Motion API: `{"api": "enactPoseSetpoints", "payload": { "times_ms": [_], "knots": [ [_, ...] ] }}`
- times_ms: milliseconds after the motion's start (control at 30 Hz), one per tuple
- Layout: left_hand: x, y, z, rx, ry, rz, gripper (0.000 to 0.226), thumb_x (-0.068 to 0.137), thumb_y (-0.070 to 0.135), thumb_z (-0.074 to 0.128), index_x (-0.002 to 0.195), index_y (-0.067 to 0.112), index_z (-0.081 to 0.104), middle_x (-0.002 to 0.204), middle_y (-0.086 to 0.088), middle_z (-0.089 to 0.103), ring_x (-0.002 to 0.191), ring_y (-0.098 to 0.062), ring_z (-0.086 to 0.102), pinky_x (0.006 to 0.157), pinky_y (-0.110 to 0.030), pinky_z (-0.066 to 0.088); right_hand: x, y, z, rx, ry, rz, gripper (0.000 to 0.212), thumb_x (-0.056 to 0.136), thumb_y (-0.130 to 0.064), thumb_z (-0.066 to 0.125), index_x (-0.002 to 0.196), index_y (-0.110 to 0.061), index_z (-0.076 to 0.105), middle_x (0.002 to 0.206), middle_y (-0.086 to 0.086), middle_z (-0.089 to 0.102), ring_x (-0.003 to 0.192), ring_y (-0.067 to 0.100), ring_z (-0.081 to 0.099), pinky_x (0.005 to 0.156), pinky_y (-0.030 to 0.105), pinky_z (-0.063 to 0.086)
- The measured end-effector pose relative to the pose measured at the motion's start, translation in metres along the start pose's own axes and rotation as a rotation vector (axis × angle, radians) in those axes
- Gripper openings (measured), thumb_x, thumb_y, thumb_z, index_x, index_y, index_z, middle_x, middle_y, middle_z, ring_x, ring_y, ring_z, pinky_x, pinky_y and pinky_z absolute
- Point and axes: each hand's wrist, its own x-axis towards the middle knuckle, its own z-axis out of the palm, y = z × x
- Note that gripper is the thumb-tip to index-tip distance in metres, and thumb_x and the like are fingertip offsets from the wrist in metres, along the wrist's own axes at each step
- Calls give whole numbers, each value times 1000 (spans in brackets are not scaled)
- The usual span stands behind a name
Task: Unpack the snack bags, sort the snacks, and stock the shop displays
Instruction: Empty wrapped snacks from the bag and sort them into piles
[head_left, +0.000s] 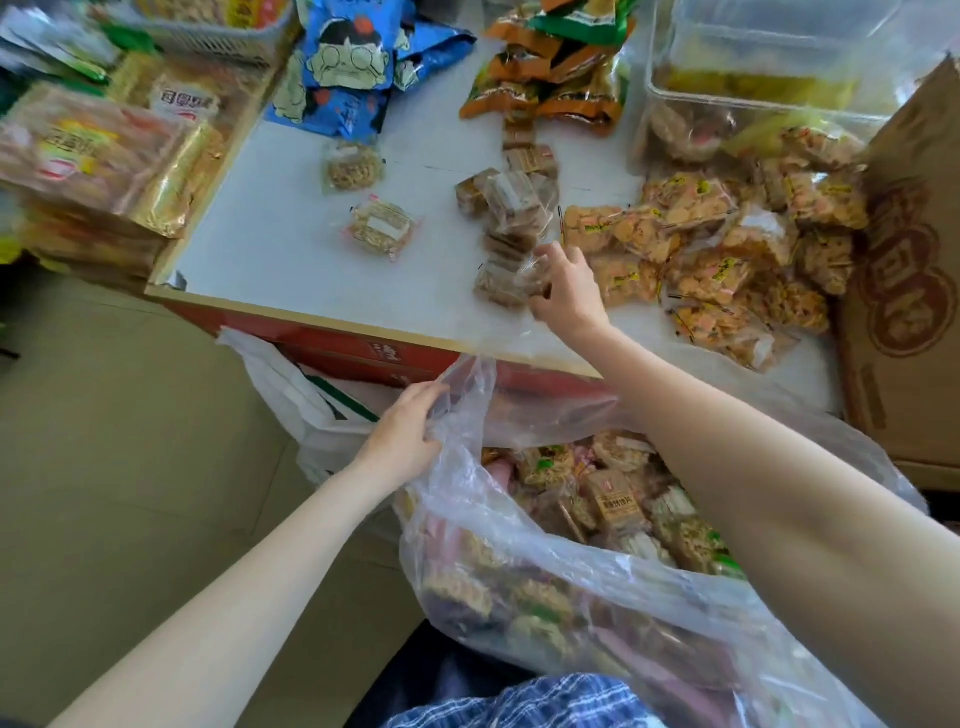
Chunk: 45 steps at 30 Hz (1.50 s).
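snack bag (597, 597), mouth pinched up by the left hand (402, 436), could sag and spill while the right hand (566, 291) grips a brown packet (506, 283) at the crowded pile.

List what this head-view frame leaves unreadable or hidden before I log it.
- Right hand: fingertips hidden behind the brown snack packet it grips.
- Clear plastic bag: the lower snacks are blurred by the film, so no count is possible.
- Cardboard box: cut off by the right edge, contents unseen.
- Clear plastic bin: cut off by the top edge.
- Left hand: fingertips buried in the bag's rim.
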Motion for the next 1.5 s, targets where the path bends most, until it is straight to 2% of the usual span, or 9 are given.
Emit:
{"api": "enactPoseSetpoints", "payload": {
  "times_ms": [300,500,600,667,767,967,1067,1267,1500],
  "knots": [
    [11,-4,-10,-51,4,-14,60,88,-2,50,143,13,34,149,2,31,133,-15,36,95,-14,25,15,-4,18,-87,-100,-180,79,77,23,35,147,-12,26,156,13,14,135,37,33,99,42,40],
    [12,5,2,-90,-6,-119,67,88,17,62,146,13,27,151,-4,26,135,-21,33,105,-28,30,-66,42,-39,162,195,-40,33,81,15,40,99,2,64,91,7,66,81,23,64,74,17,49],
    [4,5,14,-41,-120,-181,86,85,26,67,150,11,13,156,-2,12,140,-20,24,108,-31,27,-127,73,-36,54,-82,-47,26,78,13,48,89,-2,66,80,1,65,73,19,61,65,13,45],
    [0,5,18,-12,-154,-176,92,84,26,68,151,13,7,158,0,5,142,-19,22,108,-30,27,-153,94,-19,-156,-468,3,32,85,0,52,115,-10,61,111,7,65,95,22,61,75,28,49],
    [-1,6,18,15,-143,-165,89,85,22,67,151,14,9,158,2,6,141,-18,22,108,-30,28,-169,111,12,-326,-801,180,70,88,-19,59,147,-32,24,157,5,12,127,31,43,89,33,47],
    [5,6,13,38,-100,-171,82,86,14,65,150,14,15,157,1,12,140,-20,27,107,-30,32,-165,85,15,-356,-694,201,58,87,-15,57,139,-26,35,146,8,24,125,44,35,93,44,43],
    [11,6,5,40,-41,-172,74,87,11,62,149,15,22,155,-2,19,134,-24,37,103,-35,39,-144,63,-29,-84,-667,85,42,79,-13,64,116,-25,48,116,1,37,108,23,46,80,30,46],
    [14,6,-7,-103,44,-155,57,90,9,57,142,15,36,147,-4,34,117,-21,52,93,-30,41,-63,2,-70,390,-303,68,35,81,-12,65,111,-26,53,124,4,39,105,24,54,67,27,54],
    [12,2,-13,-147,62,-158,54,89,8,54,140,16,41,145,-1,41,126,-22,46,105,-36,39,45,-21,-18,-157,-82,-160,34,85,-9,60,119,-7,57,125,15,43,110,29,44,97,38,40]
  ]
}}
